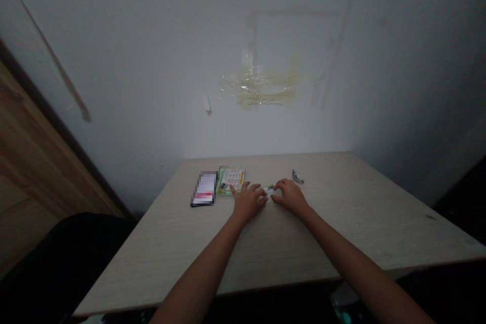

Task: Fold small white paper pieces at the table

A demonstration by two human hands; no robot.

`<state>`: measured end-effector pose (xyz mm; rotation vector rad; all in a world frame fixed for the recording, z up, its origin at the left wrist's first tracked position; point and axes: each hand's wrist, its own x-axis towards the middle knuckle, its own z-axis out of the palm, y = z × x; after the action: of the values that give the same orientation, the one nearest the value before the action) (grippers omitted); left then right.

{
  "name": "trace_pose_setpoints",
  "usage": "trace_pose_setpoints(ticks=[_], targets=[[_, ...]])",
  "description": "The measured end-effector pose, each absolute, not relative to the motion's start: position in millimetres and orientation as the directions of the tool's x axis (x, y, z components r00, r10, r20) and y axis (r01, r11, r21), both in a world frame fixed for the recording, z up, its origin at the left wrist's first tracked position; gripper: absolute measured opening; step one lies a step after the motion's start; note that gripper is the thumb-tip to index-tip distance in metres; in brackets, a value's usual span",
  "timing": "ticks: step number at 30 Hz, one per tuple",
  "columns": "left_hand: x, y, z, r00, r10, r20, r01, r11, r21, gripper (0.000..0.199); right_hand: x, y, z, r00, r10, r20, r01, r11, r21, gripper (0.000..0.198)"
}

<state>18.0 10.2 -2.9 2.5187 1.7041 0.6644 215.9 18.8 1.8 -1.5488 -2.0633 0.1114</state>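
White piece [269, 191], small, right of the green packet [231, 178]; we have left hand [247, 203] and right hand [292, 196] at opposite ends, equally near; long axis seemingly crosswise; whether pinched, we cannot tell.

Phone [205, 188] and packet [232, 177] block left; tabletop [364, 207] opens rightward.

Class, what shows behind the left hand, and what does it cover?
Behind the left hand, part of a green-edged printed packet shows on the table. The hand hides some of its near edge; anything directly under the palm cannot be seen.
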Motion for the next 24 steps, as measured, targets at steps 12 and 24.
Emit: trace_pose_setpoints(ticks=[12, 24], targets=[[17.5, 10.4, -3.7, 0.302, 0.893, 0.334, 0.881, -0.395, 0.261, 0.020, 217.7, 16.9, -3.6, -0.227, 0.893, 0.388, 0.860, 0.371, -0.351, 0.036], [16.2, 7.7, -0.6, 0.320, 0.880, 0.351, 0.871, -0.419, 0.257, 0.021, 227.0, 27.0, -17.8, -0.220, 0.874, 0.433, 0.740, 0.439, -0.510, 0.013]])
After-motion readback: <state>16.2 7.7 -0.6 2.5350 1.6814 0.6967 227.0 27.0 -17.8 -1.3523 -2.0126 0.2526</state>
